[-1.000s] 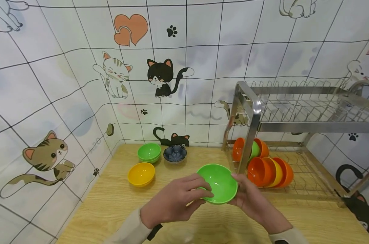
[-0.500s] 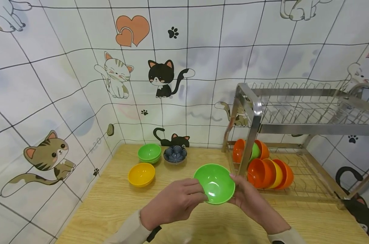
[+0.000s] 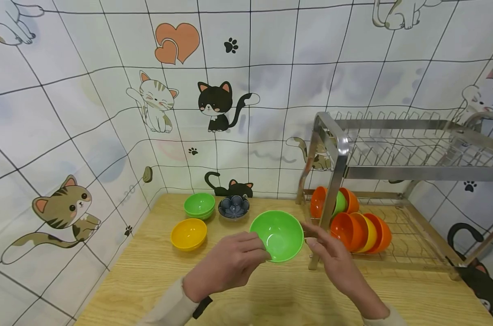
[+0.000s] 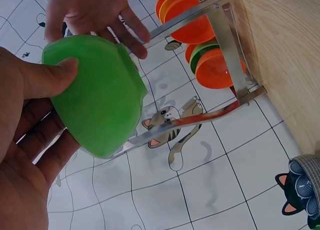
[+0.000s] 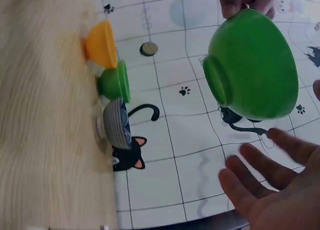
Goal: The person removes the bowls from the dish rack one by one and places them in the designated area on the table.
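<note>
A green bowl point(image 3: 280, 236) is held above the table, its inside facing the head camera. My left hand point(image 3: 232, 262) pinches its left rim, thumb on the outer wall and fingers over the edge, as the left wrist view shows with the bowl's outside point(image 4: 100, 100). Just off the bowl's right side is my right hand point(image 3: 337, 258), fingers spread. In the right wrist view a gap separates those fingers point(image 5: 265, 165) from the bowl.
On the wooden table point(image 3: 246, 299), green bowls point(image 3: 199, 206), a yellow bowl point(image 3: 189, 234) and a dark blue flower-shaped bowl point(image 3: 234, 208) stand back left. A metal dish rack point(image 3: 425, 173) at right holds several orange, yellow and green bowls point(image 3: 346, 232) on its lower tier.
The green bowl has shifted left and slightly up in my left hand. My right hand has let go of the bowl's right side and moved off to the right.
</note>
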`<action>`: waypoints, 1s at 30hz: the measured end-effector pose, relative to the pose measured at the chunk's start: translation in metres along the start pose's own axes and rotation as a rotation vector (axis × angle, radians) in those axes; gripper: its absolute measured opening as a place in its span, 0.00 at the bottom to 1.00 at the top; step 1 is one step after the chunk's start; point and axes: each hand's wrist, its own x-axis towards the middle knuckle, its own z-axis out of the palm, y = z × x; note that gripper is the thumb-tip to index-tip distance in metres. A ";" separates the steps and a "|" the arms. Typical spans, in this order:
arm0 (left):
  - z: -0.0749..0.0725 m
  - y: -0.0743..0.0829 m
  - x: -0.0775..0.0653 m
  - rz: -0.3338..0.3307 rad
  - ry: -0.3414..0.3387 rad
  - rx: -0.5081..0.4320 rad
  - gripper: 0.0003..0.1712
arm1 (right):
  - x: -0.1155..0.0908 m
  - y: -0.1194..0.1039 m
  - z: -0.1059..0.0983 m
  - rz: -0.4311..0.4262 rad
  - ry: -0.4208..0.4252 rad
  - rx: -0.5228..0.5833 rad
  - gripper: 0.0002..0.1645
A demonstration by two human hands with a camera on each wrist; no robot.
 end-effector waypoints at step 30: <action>-0.002 -0.074 -0.051 -0.338 0.059 0.079 0.10 | 0.014 0.010 -0.023 -0.179 0.324 -0.013 0.72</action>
